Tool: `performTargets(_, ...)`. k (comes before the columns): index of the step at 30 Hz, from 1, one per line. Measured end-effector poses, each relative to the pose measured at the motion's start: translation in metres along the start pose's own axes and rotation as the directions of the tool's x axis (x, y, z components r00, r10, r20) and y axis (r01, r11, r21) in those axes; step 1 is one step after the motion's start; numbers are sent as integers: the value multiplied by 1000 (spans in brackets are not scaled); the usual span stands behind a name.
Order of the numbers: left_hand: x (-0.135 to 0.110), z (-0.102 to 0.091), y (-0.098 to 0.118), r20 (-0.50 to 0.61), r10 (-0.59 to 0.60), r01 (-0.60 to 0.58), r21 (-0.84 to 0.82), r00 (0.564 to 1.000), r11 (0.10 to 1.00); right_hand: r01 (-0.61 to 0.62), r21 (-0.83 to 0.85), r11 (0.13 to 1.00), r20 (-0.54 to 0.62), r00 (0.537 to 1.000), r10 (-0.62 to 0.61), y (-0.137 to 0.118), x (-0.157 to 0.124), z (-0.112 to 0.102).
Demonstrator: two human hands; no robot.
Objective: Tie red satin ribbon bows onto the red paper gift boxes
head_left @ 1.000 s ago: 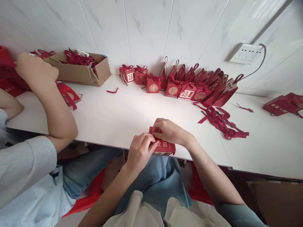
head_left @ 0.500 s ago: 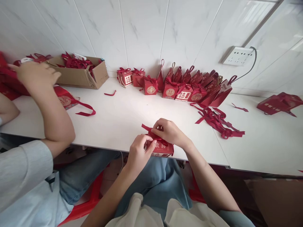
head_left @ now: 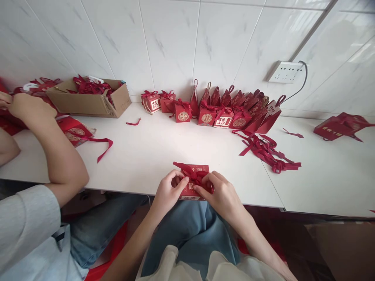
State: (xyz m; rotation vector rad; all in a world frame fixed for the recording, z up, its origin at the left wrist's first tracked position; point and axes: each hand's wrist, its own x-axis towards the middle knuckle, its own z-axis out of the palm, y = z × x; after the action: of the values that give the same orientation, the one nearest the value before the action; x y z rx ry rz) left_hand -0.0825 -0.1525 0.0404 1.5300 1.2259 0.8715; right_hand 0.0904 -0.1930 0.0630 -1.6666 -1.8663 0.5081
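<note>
A small red gift box (head_left: pixel 191 190) with gold lettering lies at the table's front edge between my hands. Across its top runs a dark red ribbon (head_left: pixel 197 174) that is looped at the middle, with one tail sticking out to the left. My left hand (head_left: pixel 171 189) pinches the ribbon on the left of the loop, thumb against fingers. On the other side my right hand (head_left: pixel 220 191) pinches the ribbon, its thumb over the box's top. Both sets of fingers partly hide the ribbon's ends.
Finished-looking red boxes (head_left: pixel 207 117) with bows stand along the wall. Loose ribbons (head_left: pixel 268 152) lie to the right, near another red box (head_left: pixel 336 127). A cardboard box (head_left: pixel 88 102) of ribbons stands at the left, beside a co-worker's arm (head_left: pixel 58 152).
My right hand has moved from above the ribbon to the box's right side, uncovering the loop. The co-worker's hand has moved left and down.
</note>
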Motion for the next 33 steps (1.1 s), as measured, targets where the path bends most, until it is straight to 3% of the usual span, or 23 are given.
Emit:
performTargets(3, 4, -3, -2, 52, -59, 65, -121, 997, 991, -43, 130, 991, 31, 999, 39, 3, 5, 4)
performTargets(9, 7, -4, -2, 84, -123, 139, -231, 989, 963, -221, 409, 885, 223, 965, 138, 19, 15, -4)
performTargets(13, 7, -2, -4, 68, -122, 134, -217, 990, 967, -286, 435, 854, 281, 944, 173, 26, 17, -5)
performTargets(21, 6, 1, -7, 27, -111, 114, -197, 993, 974, -229, 509, 829, 348, 937, 45, 45, 23, -15)
performTargets(23, 5, 0, -5, 30, -102, 105, -154, 994, 982, -179, 523, 833, 316, 949, 6, 46, 28, -21)
performTargets(27, 3, 0, 1, -23, -22, 22, 10, 999, 1000, -18, 302, 953, 127, 992, -22, 26, 45, -25)
performTargets(30, 4, 2, 4, -116, 125, -99, 208, 985, 973, 100, 80, 992, 156, 981, -111, 4, 62, -18)
performTargets(33, 5, 4, 2, -125, 246, -193, 329, 961, 924, 144, 20, 989, 237, 961, -145, -7, 73, -8)
